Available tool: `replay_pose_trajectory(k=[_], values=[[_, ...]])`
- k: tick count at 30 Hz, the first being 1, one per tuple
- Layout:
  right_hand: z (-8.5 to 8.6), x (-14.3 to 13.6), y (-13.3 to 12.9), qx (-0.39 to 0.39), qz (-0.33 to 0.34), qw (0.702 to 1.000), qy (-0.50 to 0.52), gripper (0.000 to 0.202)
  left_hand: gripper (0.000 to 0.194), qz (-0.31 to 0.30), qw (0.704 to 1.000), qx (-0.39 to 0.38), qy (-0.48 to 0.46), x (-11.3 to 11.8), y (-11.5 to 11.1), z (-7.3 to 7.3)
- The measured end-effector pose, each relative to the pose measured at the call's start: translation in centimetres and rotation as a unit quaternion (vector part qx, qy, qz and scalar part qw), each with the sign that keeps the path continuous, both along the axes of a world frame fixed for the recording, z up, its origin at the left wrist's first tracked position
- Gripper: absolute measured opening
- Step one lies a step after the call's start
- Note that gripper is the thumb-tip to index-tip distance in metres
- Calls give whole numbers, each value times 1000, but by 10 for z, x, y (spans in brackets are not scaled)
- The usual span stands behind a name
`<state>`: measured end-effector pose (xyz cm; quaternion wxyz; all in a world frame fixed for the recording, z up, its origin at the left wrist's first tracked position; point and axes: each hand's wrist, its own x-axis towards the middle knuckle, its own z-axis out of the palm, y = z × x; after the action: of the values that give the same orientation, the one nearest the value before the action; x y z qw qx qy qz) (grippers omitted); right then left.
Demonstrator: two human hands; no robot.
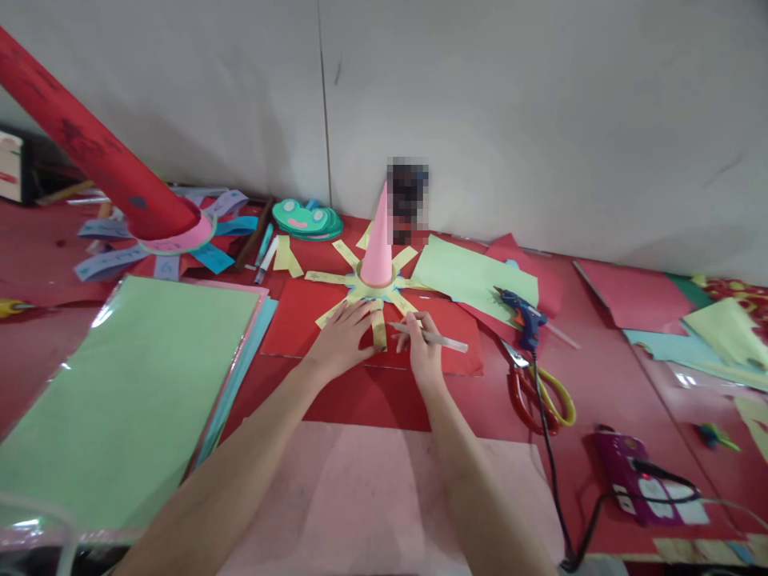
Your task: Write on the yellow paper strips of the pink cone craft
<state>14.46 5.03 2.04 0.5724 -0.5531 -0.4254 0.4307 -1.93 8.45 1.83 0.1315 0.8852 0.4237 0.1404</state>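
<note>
Head view, the only one: the pink cone (378, 248) stood upright on a red sheet (288, 320), with yellow strips (328, 278) fanning out around its base. Looked like rolled paper, so I'd guess super light, okay stiff lengthwise but easy to dent. Low near the base seemed the best place to hold it, since pinching the tip would probably crumple it. The strips looked thin and floppy, so a flat press probably suited them better than a pinch.

The left grip (343, 340) was palm down on the strips just in front of the cone, fingers spread, clamped on nothing. The right grip (423, 352), in front and to the right of the cone, was pinched around a pen (447, 342), its end just beside the nearest strip. Couldn't tell if it touched.

Right of the cone, a green sheet (474, 268) overlapped the strip area, with a glue gun (528, 316) at its far edge and scissors (514, 394) nearer the wearer. The gun's cord (549, 460) ran over the scissors, so that looked snaggy. Left of the cone and a bit behind sat frog cutouts (306, 220), and farther left a big red tube (102, 152) leaned over the bench (591, 360).
</note>
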Motion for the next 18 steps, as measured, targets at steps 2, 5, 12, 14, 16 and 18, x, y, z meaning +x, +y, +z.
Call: replay_pose_trajectory(k=[2, 5, 12, 14, 16, 18], values=[[0, 0, 0, 2, -2, 1000, -2, 30, 52, -1, 1000, -7, 0, -1, 0, -1], [2, -1, 0, 0, -8, 1000, -22, 34, 53, 0, 1000, -8, 3, -2, 0, -3], [3, -3, -2, -11, 4, 997, -77, 40, 56, 0, 1000, -19, -7, -2, 0, -4], [3, -4, -2, -9, 7, 997, -79, 39, 56, -2, 1000, -22, -9, -2, 0, -4], [3, -4, -2, -9, 12, 997, -80, 40, 57, -2, 1000, -26, -6, -2, 0, -4], [3, -4, -2, -8, 20, 996, -81, 41, 56, -4, 1000, -28, -2, -3, 0, -3]])
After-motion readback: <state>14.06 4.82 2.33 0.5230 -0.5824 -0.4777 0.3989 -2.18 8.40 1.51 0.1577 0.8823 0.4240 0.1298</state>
